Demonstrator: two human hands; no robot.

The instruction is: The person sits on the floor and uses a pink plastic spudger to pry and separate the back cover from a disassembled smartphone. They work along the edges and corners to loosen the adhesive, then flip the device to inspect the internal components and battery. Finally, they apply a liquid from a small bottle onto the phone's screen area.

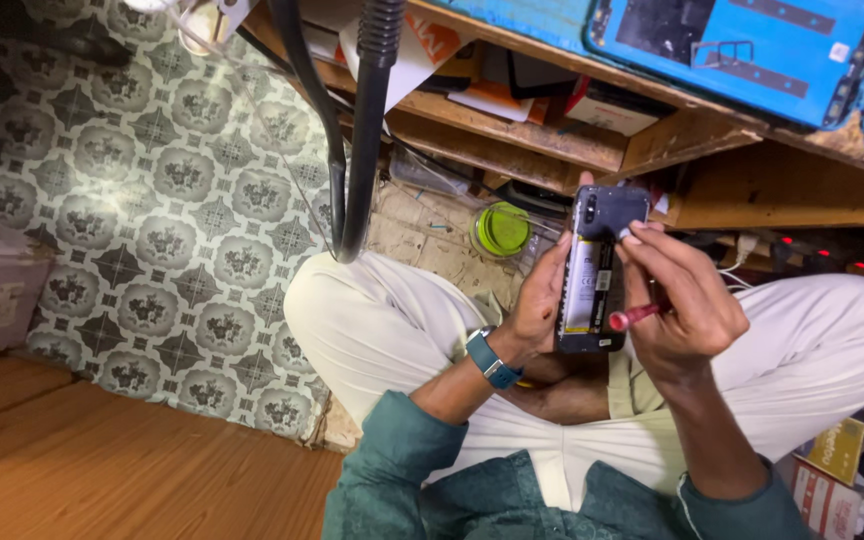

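Seated cross-legged, teal sleeves nearest the camera, cream trousers below. All positions given relative to the opened phone (595,270).

Left hand (537,300): wrapped around the phone's left edge, fingers closed on it, holding it upright over the lap with its back cover off and the battery and inner frame exposed. A blue-strapped watch (490,360) sits on that wrist, just below and left of the phone.

Right hand (677,300): immediately right of the phone, fingers closed around a red-handled tool (634,317). The handle end sticks out beside the phone's lower right edge; the working tip is hidden by the fingers. The forefinger tip touches the phone's upper right part.

Beyond the phone, up and left: a round container with a green lid (501,229) on the floor. Further left, two black hoses (352,140) hang down over patterned floor covering (152,200).

Above the phone: a wooden bench (592,140) with a shelf of small boxes, and on its top a blue-backed device (742,50) lying flat.
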